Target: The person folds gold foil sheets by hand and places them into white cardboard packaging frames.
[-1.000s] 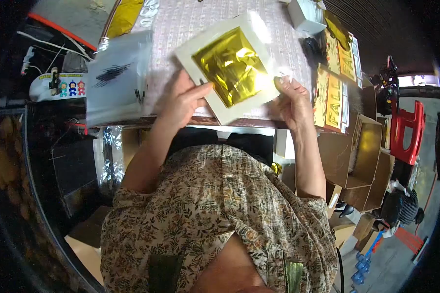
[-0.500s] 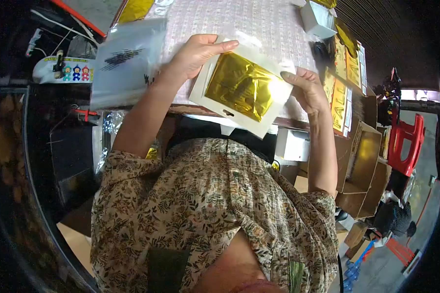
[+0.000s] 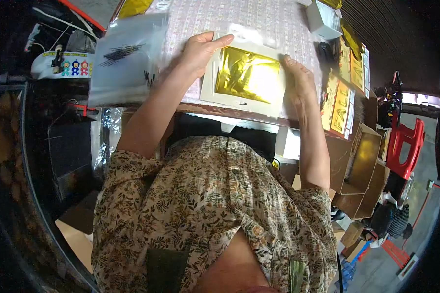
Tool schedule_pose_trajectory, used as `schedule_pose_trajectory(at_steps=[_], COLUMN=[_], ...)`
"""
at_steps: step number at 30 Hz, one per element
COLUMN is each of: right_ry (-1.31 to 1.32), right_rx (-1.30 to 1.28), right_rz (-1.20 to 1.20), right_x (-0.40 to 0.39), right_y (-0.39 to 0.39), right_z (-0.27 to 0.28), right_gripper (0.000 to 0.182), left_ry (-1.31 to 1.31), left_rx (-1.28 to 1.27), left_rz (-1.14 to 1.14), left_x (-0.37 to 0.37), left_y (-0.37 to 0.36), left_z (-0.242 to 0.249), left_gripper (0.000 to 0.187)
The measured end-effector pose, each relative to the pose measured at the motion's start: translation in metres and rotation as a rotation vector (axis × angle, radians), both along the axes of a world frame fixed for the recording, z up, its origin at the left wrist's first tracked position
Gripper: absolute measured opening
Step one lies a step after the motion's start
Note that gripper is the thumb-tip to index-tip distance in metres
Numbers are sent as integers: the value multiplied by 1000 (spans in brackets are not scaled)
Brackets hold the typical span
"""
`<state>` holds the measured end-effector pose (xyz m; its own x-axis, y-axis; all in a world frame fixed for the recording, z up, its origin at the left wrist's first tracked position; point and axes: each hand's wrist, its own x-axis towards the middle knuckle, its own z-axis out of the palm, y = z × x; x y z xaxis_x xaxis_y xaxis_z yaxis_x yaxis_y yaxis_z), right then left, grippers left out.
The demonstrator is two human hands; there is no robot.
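Note:
A white backing card (image 3: 209, 88) with a small hang hole at its near edge lies over the front of the table. On it sits a shiny gold foil packet (image 3: 249, 75), with bright glare across its right half. My left hand (image 3: 200, 52) grips the card's far left corner, thumb stretched along the top. At the right edge, my right hand (image 3: 299, 80) holds the card between thumb and fingers, most of which are hidden behind it. Just left of my left arm rests a clear plastic bag (image 3: 117, 80) with thin dark pieces (image 3: 122, 54) on top.
A patterned pink cloth (image 3: 274, 24) covers the table (image 3: 195, 108). White card stacks (image 3: 324, 19) stand at the back right, beside printed yellow boxes (image 3: 337, 110). Opened cardboard boxes (image 3: 362, 161) and a red plastic stool (image 3: 407, 146) are to the right.
Both hands have moved the card slightly away from my body and turned it until its near edge runs almost parallel to the table edge. Its tilt toward me has lessened.

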<state>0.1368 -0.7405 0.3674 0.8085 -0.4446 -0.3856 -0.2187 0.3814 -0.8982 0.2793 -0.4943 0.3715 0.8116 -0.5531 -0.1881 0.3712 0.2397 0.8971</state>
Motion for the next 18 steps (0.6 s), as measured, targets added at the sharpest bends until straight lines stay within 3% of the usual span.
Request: schedule_pose_trajectory(at_steps=[4, 9, 18], right_ry=[-65, -37, -199], right_rx=[48, 106, 57], right_rz=[80, -36, -153], right_x=[-5, -6, -3], right_y=[8, 18, 12], right_z=[-4, 5, 0], right_gripper=[20, 17, 11], left_ry=[33, 51, 13], left_rx=[19, 92, 19], left_rz=[-20, 46, -170], left_x=[0, 6, 13], left_y=[3, 3, 16], left_z=[-1, 6, -3], left_gripper=[26, 45, 38])
